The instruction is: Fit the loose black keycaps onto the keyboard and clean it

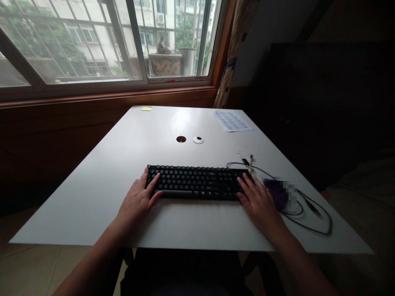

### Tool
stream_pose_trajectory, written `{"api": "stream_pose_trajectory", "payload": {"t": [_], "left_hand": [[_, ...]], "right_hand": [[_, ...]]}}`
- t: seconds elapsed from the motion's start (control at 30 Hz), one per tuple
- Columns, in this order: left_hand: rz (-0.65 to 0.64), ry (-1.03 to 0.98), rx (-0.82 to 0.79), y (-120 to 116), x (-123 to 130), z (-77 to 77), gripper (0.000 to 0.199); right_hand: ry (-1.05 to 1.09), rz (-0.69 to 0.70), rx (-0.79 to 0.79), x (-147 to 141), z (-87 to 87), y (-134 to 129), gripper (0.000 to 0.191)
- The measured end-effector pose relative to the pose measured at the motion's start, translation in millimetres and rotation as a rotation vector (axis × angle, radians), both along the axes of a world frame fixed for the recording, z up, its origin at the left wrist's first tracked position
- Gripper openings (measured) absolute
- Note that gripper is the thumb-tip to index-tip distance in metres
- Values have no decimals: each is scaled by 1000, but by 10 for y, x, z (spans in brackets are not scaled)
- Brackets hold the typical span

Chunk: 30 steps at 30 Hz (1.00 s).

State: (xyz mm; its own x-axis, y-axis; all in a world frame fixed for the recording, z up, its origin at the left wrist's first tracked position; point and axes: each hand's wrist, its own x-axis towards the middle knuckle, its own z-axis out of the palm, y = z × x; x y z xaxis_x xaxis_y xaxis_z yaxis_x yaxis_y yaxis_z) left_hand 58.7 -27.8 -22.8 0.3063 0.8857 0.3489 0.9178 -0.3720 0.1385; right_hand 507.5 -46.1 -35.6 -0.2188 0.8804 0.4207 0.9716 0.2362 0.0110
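Observation:
A black keyboard [191,181] lies flat on the white table [101,181], its long side roughly parallel to the near edge. At its left end rests my left hand [140,195], fingers apart, fingertips on the keys and the thumb by the lower edge. My right hand [256,197] lies over the right end with its fingers spread on the keys there. Neither hand is wrapped round the keyboard. Just right of my right hand is a dark purple cloth item [276,193], partly hidden by a pixelated patch.
A black cable [328,222] loops over the table's right side. Small items [250,162] lie behind the keyboard's right end. Farther back are a round hole [181,139], a white ring-shaped cover [198,140], printed papers [233,121] and a yellow note [146,109].

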Motion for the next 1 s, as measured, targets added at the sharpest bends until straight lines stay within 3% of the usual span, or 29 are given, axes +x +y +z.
{"api": "stream_pose_trajectory", "payload": {"t": [0.47,0.67,0.73,0.9,1.0], "left_hand": [[-13,-6,-15,16,-25,-24,60],[-25,-55,-3,3,-17,-24,62],[-20,-86,-28,-14,-21,-18,66],[24,-215,-89,-27,-100,-41,77],[7,-261,-90,-18,-149,-63,82]], "right_hand": [[-24,-26,-45,-60,74,-35,53],[24,-6,25,-123,134,-67,53],[49,57,53,-215,199,-78,53],[109,370,10,-553,334,-71,53],[146,450,-19,-689,345,-70,50]]}}
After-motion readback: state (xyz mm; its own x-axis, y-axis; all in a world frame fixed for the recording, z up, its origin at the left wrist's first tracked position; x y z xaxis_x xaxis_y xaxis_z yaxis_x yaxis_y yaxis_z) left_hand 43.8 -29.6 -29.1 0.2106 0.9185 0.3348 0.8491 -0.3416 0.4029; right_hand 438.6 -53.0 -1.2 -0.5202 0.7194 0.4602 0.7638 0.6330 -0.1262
